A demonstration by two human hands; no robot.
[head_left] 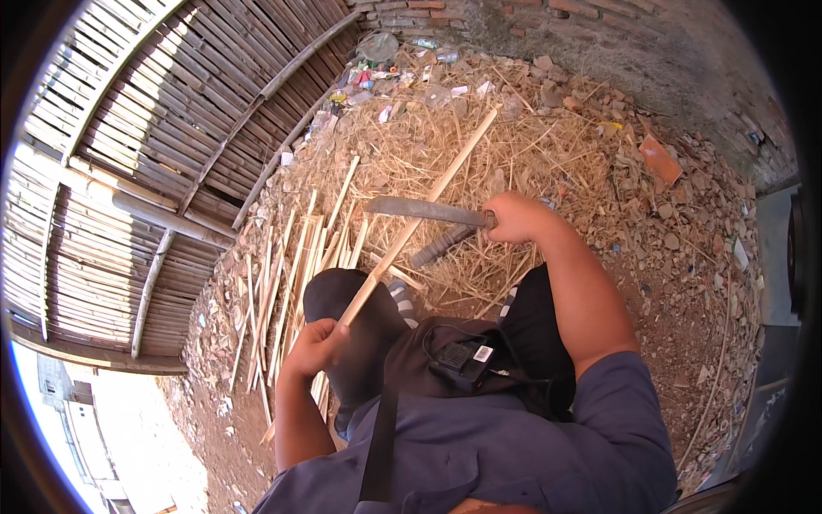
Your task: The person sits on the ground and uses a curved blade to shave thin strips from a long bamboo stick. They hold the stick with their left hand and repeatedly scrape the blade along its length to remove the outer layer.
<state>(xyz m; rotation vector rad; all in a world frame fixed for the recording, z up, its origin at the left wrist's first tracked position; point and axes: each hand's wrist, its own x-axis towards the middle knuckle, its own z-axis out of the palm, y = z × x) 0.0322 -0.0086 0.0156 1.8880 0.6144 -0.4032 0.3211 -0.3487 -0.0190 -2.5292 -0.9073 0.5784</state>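
My left hand (315, 349), closed near my left knee, grips the near end of a long split bamboo strip (462, 158). The strip slants away to the upper right over the straw. In my right hand (514, 218) is a machete (419, 207), its handle wrapped by my fingers and its broad dark blade pointing left. The blade crosses the strip around mid-length; I cannot tell whether they touch. Just below the blade lies a dark ridged rod-like piece (441, 246), partly hidden near the right hand.
Several split bamboo strips (278, 291) lie beside my left leg. Straw and shavings (531, 163) cover the ground ahead, with litter (368, 81) and a broken orange tile (660, 160) farther off. A bamboo slat wall (188, 103) stands left; a brick wall (634, 60) stands behind.
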